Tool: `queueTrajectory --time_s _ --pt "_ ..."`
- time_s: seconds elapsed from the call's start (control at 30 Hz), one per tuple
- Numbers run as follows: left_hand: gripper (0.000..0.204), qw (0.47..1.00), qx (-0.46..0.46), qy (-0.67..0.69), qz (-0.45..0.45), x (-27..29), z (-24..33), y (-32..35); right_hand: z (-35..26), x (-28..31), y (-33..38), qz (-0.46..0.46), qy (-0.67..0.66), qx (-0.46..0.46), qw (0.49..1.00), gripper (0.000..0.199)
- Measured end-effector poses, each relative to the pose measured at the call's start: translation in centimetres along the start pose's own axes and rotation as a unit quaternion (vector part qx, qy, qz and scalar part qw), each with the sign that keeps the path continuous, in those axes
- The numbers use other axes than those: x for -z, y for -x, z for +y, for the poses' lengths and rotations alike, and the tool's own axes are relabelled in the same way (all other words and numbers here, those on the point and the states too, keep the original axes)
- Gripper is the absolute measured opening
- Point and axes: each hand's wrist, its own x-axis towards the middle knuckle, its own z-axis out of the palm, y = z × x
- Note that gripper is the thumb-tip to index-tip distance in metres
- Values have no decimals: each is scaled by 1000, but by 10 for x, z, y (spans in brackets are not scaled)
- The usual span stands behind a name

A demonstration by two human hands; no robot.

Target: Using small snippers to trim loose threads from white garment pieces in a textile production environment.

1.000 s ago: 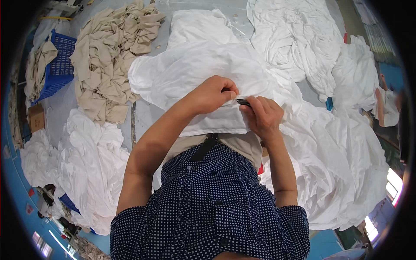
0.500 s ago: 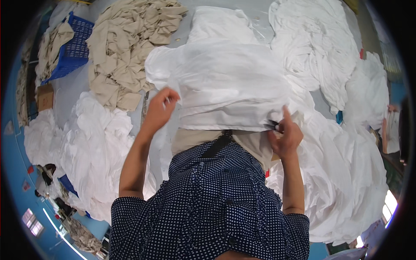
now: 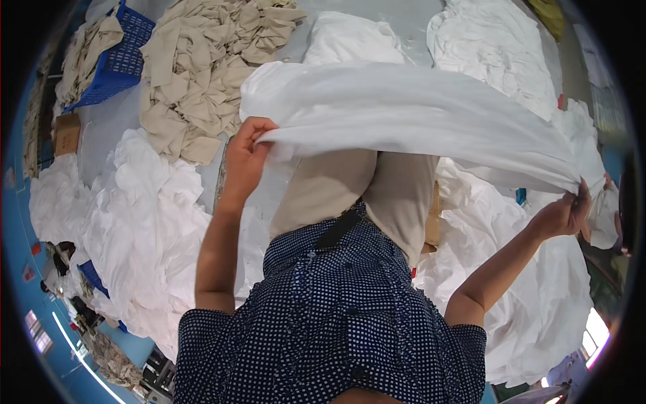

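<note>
A white cloth (image 3: 404,108) is stretched wide between my hands, across the front of my lap. My left hand (image 3: 249,151) pinches the near left corner of it, thumb against fingers. Far out to the right, my right hand (image 3: 565,212) is closed on the other end, its arm reaching sideways. The near edge of the cloth hangs taut and sags slightly toward the right. Whether my right hand also holds a small tool cannot be made out.
Crumpled beige cloth (image 3: 208,74) covers the table's far left, beside a blue plastic basket (image 3: 128,54). White cloth piles lie at left (image 3: 148,229), right (image 3: 518,289) and far right (image 3: 491,47). A folded white stack (image 3: 353,37) lies ahead. Another person's hand (image 3: 607,180) shows at the right edge.
My right hand, which held small dark-bladed snips by the hem, has swung far right with the cloth's end. My left hand has taken hold of the left corner. The cloth has lifted off my lap.
</note>
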Motion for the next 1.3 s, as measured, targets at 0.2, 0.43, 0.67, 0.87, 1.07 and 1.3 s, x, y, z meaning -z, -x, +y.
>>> queueTrajectory --time_s 0.2,0.43,0.67,0.87,1.07,1.3 --pt "25 935 71 -239 -254 -22 -1 -21 93 -6 60 -360 316 -163 862 27" --pt "18 963 -50 -176 -195 -53 18 -14 8 -27 135 -333 -7 -274 902 16" --pt "20 942 -86 -258 -196 -56 18 -15 -48 -57 133 -361 -117 -332 864 15" --pt "8 948 -179 -251 -76 -93 48 3 -91 -68 152 -424 -131 -175 879 29" --pt "26 893 333 131 -272 -157 45 40 -88 -70 167 -416 -138 -197 877 20" --pt "32 827 416 289 -242 -190 18 52 -83 -37 170 -425 -288 -402 758 11"
